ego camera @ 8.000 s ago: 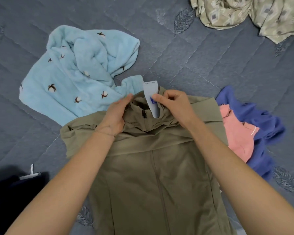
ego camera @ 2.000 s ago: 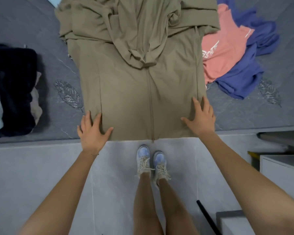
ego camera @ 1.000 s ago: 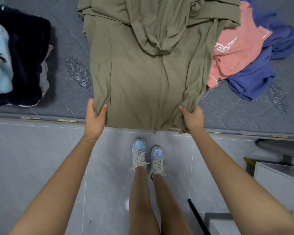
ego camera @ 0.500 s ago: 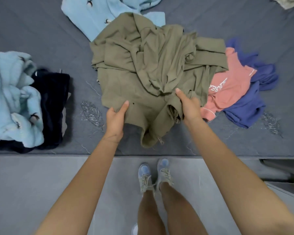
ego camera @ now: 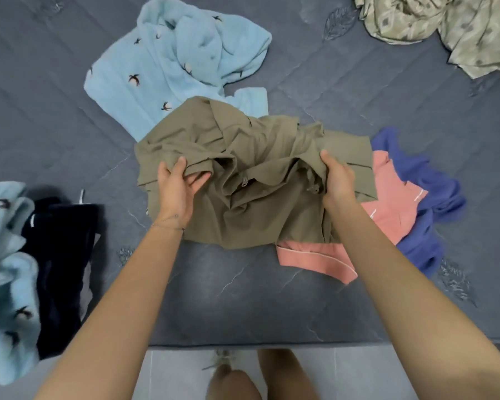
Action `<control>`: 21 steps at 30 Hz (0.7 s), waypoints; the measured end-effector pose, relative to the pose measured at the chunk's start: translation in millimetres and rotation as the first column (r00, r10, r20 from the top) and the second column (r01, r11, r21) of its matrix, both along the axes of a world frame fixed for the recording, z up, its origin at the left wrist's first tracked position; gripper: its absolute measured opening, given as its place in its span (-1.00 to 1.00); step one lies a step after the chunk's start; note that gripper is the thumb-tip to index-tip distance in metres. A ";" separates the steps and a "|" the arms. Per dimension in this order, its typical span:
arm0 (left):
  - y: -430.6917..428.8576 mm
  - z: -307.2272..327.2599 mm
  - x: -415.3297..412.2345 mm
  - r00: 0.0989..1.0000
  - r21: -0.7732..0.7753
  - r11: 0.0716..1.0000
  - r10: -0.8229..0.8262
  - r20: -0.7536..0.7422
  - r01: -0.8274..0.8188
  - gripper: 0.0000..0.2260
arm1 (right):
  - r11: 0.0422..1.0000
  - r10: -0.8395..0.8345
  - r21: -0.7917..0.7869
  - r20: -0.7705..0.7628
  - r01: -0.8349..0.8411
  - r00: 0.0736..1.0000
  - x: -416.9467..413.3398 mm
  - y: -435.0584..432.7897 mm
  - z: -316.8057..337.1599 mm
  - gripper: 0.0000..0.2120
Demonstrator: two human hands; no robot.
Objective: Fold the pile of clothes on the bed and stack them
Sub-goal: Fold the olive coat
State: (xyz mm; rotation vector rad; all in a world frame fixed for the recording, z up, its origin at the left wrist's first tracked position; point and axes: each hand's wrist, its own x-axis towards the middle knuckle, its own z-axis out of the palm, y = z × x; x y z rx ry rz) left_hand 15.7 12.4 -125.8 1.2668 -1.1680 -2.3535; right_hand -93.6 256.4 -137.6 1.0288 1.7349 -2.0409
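Observation:
An olive zip jacket lies doubled over in the middle of the grey bed, its lower half folded up over its top. My left hand grips the folded hem at the jacket's left side, thumb on top and fingers underneath. On the right side my right hand grips the hem the same way. The jacket partly covers a pink garment that lies on a blue garment.
A light blue fleece with dark bird prints lies behind the jacket. A patterned beige cloth sits at the back right. At the left edge are another light blue fleece and a dark navy garment. The bed's front edge and pale floor are below.
Both hands have lifted the jacket's hem from the bed's front edge and carried it away from me over the upper half. The view has tilted up from the floor to the bed.

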 end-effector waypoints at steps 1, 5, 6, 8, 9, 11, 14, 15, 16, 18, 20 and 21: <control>-1.8 -1.4 -6.8 1.000 -0.003 1.000 0.017 -0.006 -0.017 -0.79 | 1.000 -0.015 0.003 0.006 0.015 1.000 -9.7 -2.0 -0.6 -0.87; -21.9 -8.5 -30.9 0.991 -0.020 0.991 0.131 -0.029 -0.131 -0.79 | 0.989 -0.141 0.040 -0.020 0.142 0.990 -49.1 -10.0 -7.7 -0.89; -30.0 -11.2 -37.0 0.986 -0.021 0.986 0.164 -0.029 -0.165 -0.80 | 0.983 -0.168 0.067 -0.027 0.169 0.986 -59.7 -9.9 -11.8 -0.82; -47.0 -18.5 -50.1 0.975 -0.010 0.975 0.221 -0.022 -0.221 -0.79 | 0.974 -0.201 0.103 -0.039 0.204 0.979 -77.5 -9.5 -18.1 -0.81; -55.0 -22.2 -56.8 0.971 -0.007 0.971 0.237 -0.017 -0.237 -0.76 | 0.973 -0.200 0.108 -0.043 0.203 0.979 -84.7 -10.7 -21.5 -0.86; -68.3 -27.5 -70.6 0.974 -0.031 0.973 0.227 -0.002 -0.227 -0.69 | 0.976 -0.175 0.121 -0.045 0.180 0.983 -94.4 -15.4 -28.7 -0.95; -80.2 -32.3 -88.0 0.989 -0.098 0.985 0.145 0.021 -0.142 -0.67 | 0.978 -0.137 0.154 -0.043 0.142 0.990 -102.7 -24.8 -36.8 -0.90; -82.7 -32.7 -92.6 0.994 -0.110 0.989 0.105 0.031 -0.101 -0.74 | 0.976 -0.135 0.166 -0.043 0.141 0.990 -106.1 -26.5 -39.9 -0.88; -86.0 -34.0 -97.0 0.997 -0.111 0.992 0.069 0.037 -0.064 -0.82 | 0.973 -0.143 0.179 -0.044 0.149 0.989 -109.9 -27.9 -42.5 -0.85; -93.1 -35.9 -106.0 0.999 -0.113 0.994 0.014 0.041 -0.010 -0.92 | 0.967 -0.156 0.196 -0.065 0.166 0.986 -118.0 -30.7 -43.2 -0.78; -100.2 -37.6 -116.3 0.999 -0.123 0.992 -0.030 0.030 0.034 -0.95 | 0.959 -0.140 0.233 -0.112 0.163 0.984 -127.4 -32.6 -45.4 -0.71; -102.7 -38.6 -121.8 0.998 -0.140 0.988 -0.056 0.033 0.060 -0.95 | 0.957 -0.120 0.249 -0.125 0.148 0.985 -131.5 -34.3 -46.7 -0.70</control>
